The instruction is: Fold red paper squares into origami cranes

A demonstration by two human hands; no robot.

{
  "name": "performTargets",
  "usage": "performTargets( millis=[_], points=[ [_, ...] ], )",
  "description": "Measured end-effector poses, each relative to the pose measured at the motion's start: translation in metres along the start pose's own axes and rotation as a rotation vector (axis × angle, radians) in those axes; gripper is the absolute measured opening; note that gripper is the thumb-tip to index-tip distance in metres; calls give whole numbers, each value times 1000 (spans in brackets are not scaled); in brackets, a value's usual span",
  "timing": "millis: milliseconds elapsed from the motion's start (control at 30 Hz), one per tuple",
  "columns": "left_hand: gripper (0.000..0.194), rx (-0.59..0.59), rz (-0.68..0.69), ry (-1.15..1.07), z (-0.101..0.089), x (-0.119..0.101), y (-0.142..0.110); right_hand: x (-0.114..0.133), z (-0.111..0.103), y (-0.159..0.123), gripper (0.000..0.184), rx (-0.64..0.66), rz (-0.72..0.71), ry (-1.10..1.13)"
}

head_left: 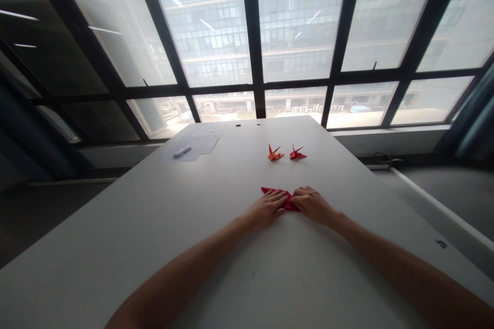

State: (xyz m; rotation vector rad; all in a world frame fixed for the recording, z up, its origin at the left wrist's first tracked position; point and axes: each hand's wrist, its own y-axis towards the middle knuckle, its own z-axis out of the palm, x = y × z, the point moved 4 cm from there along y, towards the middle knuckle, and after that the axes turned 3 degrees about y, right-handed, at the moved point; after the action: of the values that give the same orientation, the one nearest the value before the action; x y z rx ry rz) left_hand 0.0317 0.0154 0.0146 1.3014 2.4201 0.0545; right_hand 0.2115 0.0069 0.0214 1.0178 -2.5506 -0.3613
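A folded piece of red paper lies flat on the white table under both my hands. My left hand presses on its left part with the fingers laid flat and stretched forward. My right hand rests on its right part, fingers lying flat and pointing left toward the other hand. Only a red corner at the left and a strip between the hands show. Farther back stand two finished paper cranes, an orange crane and a red crane, side by side.
Sheets of white paper with a small white object on them lie at the table's far left. Two dark holes sit near the far edge. Large windows with black frames rise behind the table.
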Motion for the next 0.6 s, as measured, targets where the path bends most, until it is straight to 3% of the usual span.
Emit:
performTargets(
  millis=[200, 400, 600],
  points=[
    [55, 14, -43, 34, 4, 5, 0, 14, 3, -2, 33, -97, 71, 52],
    [62, 25, -114, 118, 12, 15, -1, 18, 40, -10, 71, 103, 202, 71],
    [73, -47, -457, 246, 12, 33, -11, 18, 38, -10, 77, 179, 194, 66]
  ],
)
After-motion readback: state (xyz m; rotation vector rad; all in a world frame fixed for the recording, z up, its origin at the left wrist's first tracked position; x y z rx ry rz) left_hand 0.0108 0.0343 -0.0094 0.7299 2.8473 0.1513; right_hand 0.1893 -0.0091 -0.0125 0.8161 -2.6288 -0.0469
